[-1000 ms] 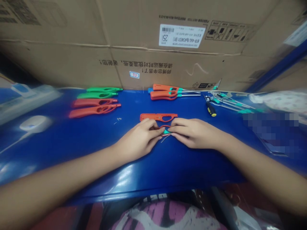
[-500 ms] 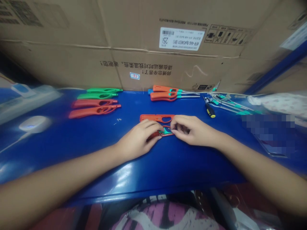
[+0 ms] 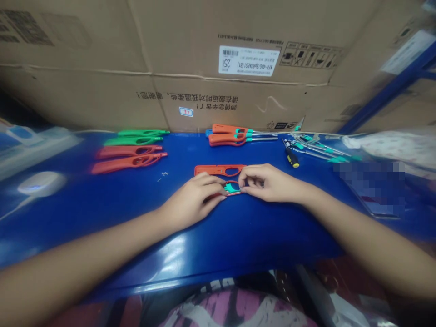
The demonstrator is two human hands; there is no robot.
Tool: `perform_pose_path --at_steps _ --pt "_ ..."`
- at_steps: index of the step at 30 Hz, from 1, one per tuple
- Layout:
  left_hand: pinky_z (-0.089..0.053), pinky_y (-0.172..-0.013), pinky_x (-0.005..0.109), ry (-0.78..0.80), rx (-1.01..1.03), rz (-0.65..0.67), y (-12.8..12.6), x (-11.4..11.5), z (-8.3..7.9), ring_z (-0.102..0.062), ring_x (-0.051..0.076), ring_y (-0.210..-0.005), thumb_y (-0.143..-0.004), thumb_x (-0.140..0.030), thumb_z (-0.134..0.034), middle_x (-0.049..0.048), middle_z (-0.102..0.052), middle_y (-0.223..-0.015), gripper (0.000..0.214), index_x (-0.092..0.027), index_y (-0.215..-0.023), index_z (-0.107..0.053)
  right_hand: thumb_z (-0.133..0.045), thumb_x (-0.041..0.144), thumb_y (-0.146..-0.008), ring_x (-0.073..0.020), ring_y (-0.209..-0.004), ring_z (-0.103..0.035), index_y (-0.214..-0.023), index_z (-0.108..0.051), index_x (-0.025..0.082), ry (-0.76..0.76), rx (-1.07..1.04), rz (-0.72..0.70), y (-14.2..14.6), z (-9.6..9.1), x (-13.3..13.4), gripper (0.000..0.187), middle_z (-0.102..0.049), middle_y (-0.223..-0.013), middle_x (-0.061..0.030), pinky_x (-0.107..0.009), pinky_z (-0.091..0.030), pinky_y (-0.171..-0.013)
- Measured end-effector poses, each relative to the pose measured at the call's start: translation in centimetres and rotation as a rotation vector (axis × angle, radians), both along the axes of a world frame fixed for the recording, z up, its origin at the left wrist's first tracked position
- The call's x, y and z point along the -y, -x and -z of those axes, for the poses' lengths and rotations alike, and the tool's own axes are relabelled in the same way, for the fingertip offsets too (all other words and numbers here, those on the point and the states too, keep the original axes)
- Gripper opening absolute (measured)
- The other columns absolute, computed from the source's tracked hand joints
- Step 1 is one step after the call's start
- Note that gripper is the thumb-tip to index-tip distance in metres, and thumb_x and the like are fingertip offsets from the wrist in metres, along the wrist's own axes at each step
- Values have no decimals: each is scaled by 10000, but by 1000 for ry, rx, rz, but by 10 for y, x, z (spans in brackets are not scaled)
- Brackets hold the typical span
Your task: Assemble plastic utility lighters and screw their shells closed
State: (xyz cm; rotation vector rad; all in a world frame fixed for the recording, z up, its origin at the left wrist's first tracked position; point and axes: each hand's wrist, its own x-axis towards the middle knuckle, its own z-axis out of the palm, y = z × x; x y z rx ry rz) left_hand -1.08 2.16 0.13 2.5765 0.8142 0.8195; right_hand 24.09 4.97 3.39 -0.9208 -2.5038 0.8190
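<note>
On the blue table (image 3: 112,200), my left hand (image 3: 192,200) lies with curled fingers over an orange lighter shell (image 3: 232,188) that has a teal trigger in its loop. Just to the right, my right hand (image 3: 269,181) pinches at the same shell's right end, fingers closed. A second orange shell half (image 3: 218,170) lies flat on the table right behind both hands.
Green and orange shell halves (image 3: 131,150) lie in a row at the back left. Assembled orange lighters (image 3: 235,135), a yellow-handled screwdriver (image 3: 292,159) and metal rods with teal parts (image 3: 320,147) lie at the back right. A big cardboard box (image 3: 204,63) walls off the far edge. A white oval device (image 3: 39,182) sits at the left.
My right hand has moved slightly left and up along the shell, and its fingers have curled into a tighter pinch. The left hand has stayed over the shell.
</note>
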Motion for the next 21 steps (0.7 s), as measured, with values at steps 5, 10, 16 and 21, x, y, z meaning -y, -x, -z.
perform_pose_path --at_steps 5,10,16,21 --pt "-538 -909 376 -16 14 -5 0 0 0 -658 212 -1019 -962 -200 -589 74 -734 -1087 182 -187 -1111 -693 -621 86 -815 -73 -566 -458 -859 -640 148 -8 6 21 -1 -2 1 78 -596 -730 20 -191 -372 -541" --pt "-549 -917 378 -67 22 -4 1 -1 3 -685 209 -1021 -957 -206 -598 75 -746 -1114 198 -203 -1123 -707 -563 52 -809 -86 -601 -459 -917 -628 161 -47 3 -55 -3 -4 2 167 -585 -754 21 -207 -378 -586" --pt "-569 -909 399 -199 -89 -22 0 1 0 -678 221 -1024 -979 -216 -560 56 -719 -1240 302 -220 -1261 -667 -542 31 -772 -83 -601 -433 -875 -578 171 -80 17 -74 0 -3 4 177 -545 -752 38 -213 -361 -599" --pt "-595 -853 406 -286 -195 26 -1 0 -6 -680 218 -946 -1000 -198 -498 64 -711 -1258 328 -226 -1274 -676 -539 35 -774 -86 -611 -443 -875 -571 168 -67 29 -72 1 -4 5 170 -545 -781 26 -214 -365 -599"
